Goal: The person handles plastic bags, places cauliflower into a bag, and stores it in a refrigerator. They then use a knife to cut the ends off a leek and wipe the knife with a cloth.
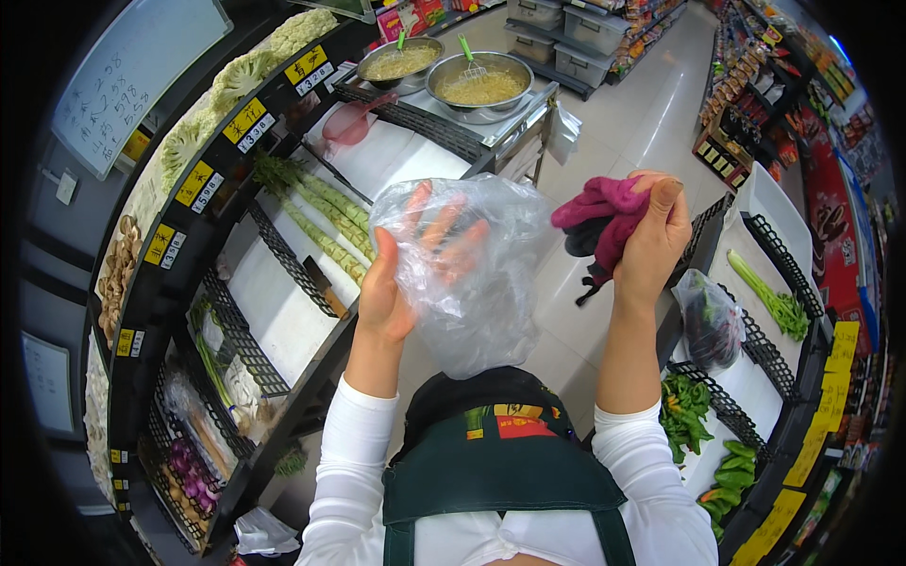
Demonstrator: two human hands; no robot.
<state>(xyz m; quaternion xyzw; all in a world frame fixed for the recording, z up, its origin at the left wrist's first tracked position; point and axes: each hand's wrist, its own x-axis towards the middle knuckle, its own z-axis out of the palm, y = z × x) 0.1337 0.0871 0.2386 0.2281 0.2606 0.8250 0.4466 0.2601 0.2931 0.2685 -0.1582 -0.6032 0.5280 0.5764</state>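
A crumpled clear plastic bag (pixel 488 311) hangs in front of my chest, held by my left hand (pixel 388 297). The thumb is outside the film, while the spread fingers show through it; whether they are inside or behind the bag I cannot tell. To the right, my right hand (pixel 655 226) is closed around magenta knit gloves (pixel 607 212) with dark parts, bunched together and dangling over the aisle floor. Beyond the bag, long celtuce stems (pixel 329 219) lie on the left shelf, with a wood-handled knife (pixel 325 286) at a black divider.
Two metal bowls of shredded food (pixel 481 88) stand on a counter ahead, near a pink scoop (pixel 354 122). Cauliflowers (pixel 237 78) line the upper left shelf. On the right rack are celery (pixel 768 293), a bagged dark vegetable (pixel 710 322) and green peppers (pixel 732 470).
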